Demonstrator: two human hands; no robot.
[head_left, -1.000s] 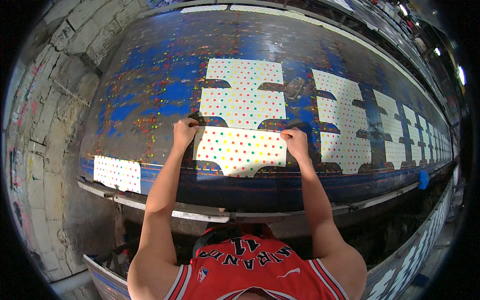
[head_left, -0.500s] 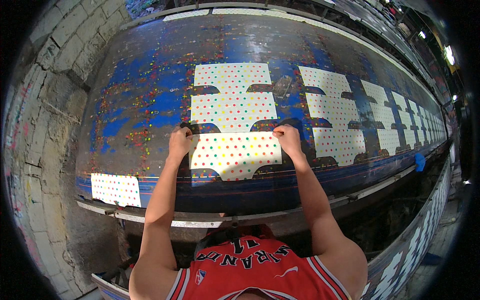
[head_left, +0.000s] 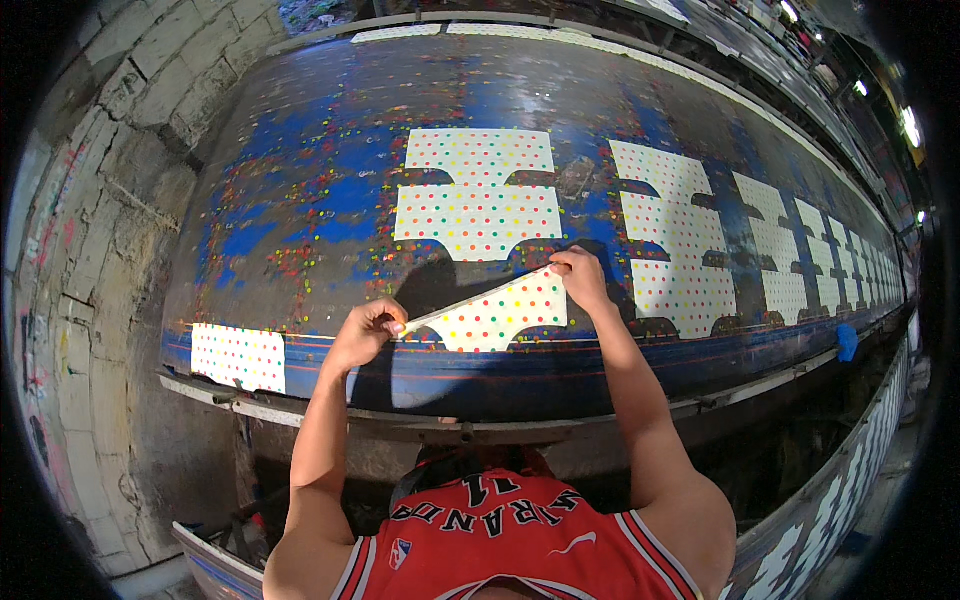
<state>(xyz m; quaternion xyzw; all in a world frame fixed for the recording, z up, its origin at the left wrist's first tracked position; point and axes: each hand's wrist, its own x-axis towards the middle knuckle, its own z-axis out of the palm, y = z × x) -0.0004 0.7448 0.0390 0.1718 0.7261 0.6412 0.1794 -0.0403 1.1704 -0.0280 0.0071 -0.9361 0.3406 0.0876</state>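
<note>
A white fabric piece [head_left: 497, 316] with coloured dots is held by its two upper corners. My left hand [head_left: 368, 332] pinches the left corner, close to the table's near edge. At the right corner, my right hand [head_left: 580, 274] grips higher up and farther away. The piece's top edge slants between them, its left part lifted and folding over. Its lower part, with a narrow tab, hangs toward me or lies on the table; I cannot tell which. Just beyond, two more dotted pieces [head_left: 480, 215] lie flat in a column on the long table [head_left: 290, 230].
To the right, further columns of dotted pieces [head_left: 680, 240] run along the table. One dotted piece [head_left: 238, 357] lies at the near left edge. A metal rail [head_left: 520, 433] borders the table on my side. A blue cloth-like thing [head_left: 847, 342] hangs there. A block wall [head_left: 110, 230] stands left.
My left hand has drawn its corner toward me and down, lifting the nearest piece off the table there. The right hand keeps its corner. A gap now separates this piece from the column.
</note>
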